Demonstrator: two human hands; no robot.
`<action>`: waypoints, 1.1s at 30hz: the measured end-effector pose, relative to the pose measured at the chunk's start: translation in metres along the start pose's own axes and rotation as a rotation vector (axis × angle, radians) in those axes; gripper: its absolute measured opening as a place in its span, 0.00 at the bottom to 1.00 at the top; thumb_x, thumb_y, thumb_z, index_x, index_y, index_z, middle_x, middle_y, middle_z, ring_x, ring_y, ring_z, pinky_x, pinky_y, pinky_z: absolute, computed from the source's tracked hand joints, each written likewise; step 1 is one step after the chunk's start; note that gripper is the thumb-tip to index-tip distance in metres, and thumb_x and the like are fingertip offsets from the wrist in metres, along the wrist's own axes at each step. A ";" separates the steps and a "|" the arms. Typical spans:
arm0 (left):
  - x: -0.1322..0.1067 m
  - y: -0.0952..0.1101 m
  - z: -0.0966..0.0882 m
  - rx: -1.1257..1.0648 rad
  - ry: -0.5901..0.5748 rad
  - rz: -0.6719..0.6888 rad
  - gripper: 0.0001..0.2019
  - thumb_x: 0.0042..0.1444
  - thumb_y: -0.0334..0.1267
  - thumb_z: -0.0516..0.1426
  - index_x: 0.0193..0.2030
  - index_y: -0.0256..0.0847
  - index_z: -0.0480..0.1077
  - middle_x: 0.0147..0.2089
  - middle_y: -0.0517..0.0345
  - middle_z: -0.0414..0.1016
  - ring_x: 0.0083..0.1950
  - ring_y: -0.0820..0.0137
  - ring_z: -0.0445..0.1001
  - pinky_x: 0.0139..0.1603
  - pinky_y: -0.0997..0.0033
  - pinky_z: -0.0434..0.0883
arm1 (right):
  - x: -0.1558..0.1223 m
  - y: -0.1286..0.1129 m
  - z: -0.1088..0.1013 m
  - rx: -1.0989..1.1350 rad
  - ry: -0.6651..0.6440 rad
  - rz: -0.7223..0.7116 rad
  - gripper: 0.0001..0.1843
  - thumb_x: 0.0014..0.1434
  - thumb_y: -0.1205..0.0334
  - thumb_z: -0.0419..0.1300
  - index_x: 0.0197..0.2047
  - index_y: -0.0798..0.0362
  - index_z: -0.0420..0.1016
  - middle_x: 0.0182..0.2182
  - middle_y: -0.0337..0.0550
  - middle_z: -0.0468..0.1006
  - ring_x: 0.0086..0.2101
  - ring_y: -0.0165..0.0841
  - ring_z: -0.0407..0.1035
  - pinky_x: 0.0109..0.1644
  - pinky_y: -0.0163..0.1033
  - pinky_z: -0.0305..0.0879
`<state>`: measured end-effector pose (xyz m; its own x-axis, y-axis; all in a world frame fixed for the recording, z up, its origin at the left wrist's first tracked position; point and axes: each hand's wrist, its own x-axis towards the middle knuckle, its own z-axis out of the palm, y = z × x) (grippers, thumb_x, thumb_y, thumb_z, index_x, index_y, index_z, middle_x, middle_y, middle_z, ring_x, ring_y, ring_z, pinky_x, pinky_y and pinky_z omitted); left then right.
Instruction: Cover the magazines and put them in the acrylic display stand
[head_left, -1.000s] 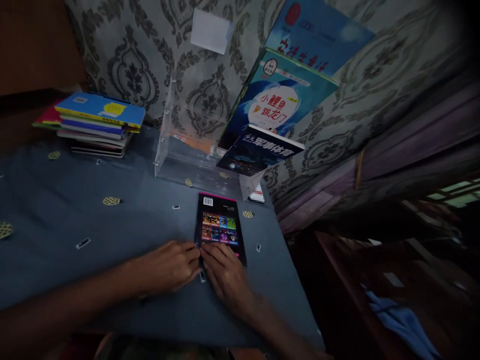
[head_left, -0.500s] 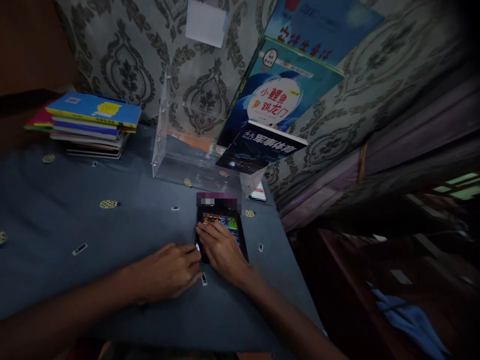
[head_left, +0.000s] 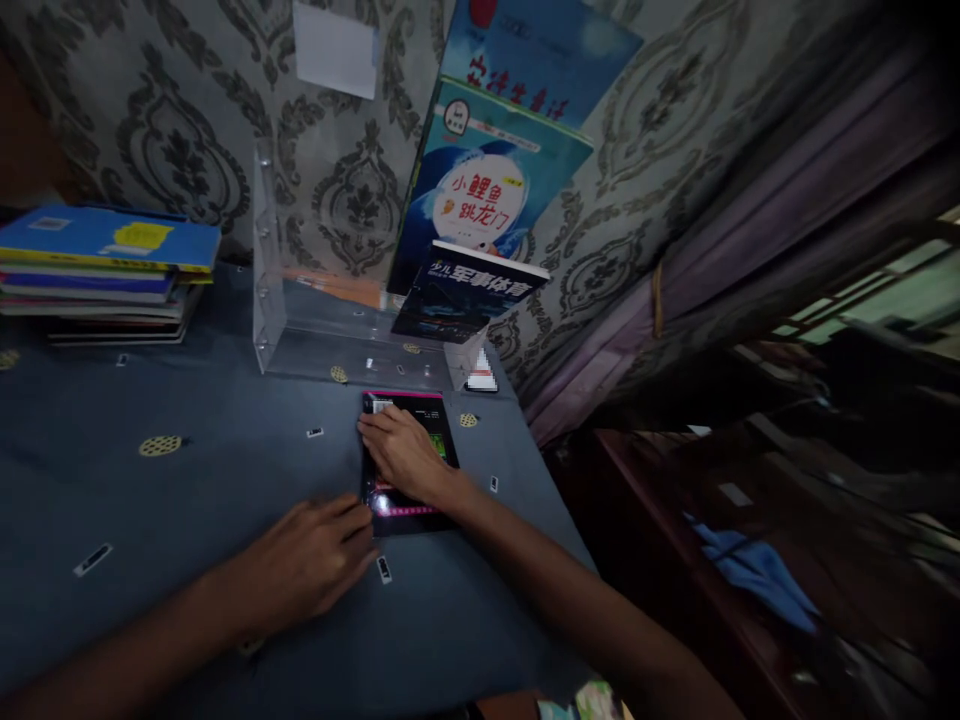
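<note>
A thin black book [head_left: 411, 522] with pink trim lies flat on the table, close to the front of the clear stand. My right hand [head_left: 405, 455] rests across its cover, fingers stretched toward the left edge, palm down and open. At the lower left corner of the book is my left hand [head_left: 322, 550], its fingers curled together and pinching the edge. The left fingertips are partly hidden.
Behind the book stands a clear acrylic rack [head_left: 352, 355] holding a dark book [head_left: 469, 295], a teal book [head_left: 487, 190] and a blue book [head_left: 540, 60]. A book stack [head_left: 105, 270] sits on the left. The table's right edge drops beside a curtain [head_left: 637, 320].
The view has shifted right, so things appear further left. The book under my hands now shows a different face, black with pink trim. My right hand has slid higher on it.
</note>
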<state>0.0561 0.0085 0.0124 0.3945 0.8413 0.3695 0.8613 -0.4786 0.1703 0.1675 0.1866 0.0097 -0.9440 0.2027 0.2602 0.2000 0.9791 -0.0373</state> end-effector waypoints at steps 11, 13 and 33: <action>0.002 -0.002 -0.003 0.041 0.041 0.043 0.14 0.70 0.34 0.47 0.40 0.38 0.72 0.39 0.53 0.77 0.39 0.65 0.76 0.33 0.69 0.72 | 0.020 0.040 0.004 0.012 -0.030 0.151 0.16 0.72 0.65 0.51 0.56 0.59 0.76 0.54 0.49 0.79 0.51 0.40 0.68 0.56 0.46 0.65; 0.003 -0.002 -0.005 0.030 0.055 0.058 0.13 0.70 0.34 0.47 0.39 0.39 0.72 0.39 0.53 0.77 0.38 0.67 0.76 0.33 0.70 0.72 | 0.014 0.047 0.002 0.011 -0.037 0.190 0.16 0.72 0.65 0.51 0.55 0.58 0.76 0.54 0.50 0.79 0.52 0.40 0.68 0.56 0.47 0.66; 0.013 -0.028 0.001 -0.046 0.142 -0.074 0.15 0.71 0.37 0.47 0.49 0.38 0.75 0.47 0.50 0.79 0.47 0.66 0.77 0.48 0.64 0.77 | -0.079 0.056 -0.001 0.106 0.150 0.332 0.20 0.70 0.65 0.49 0.60 0.58 0.73 0.58 0.56 0.75 0.59 0.43 0.68 0.65 0.55 0.64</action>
<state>0.0375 0.0329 0.0110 0.2790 0.8322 0.4791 0.8695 -0.4307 0.2417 0.2534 0.2257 -0.0123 -0.7819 0.5122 0.3554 0.4528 0.8584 -0.2410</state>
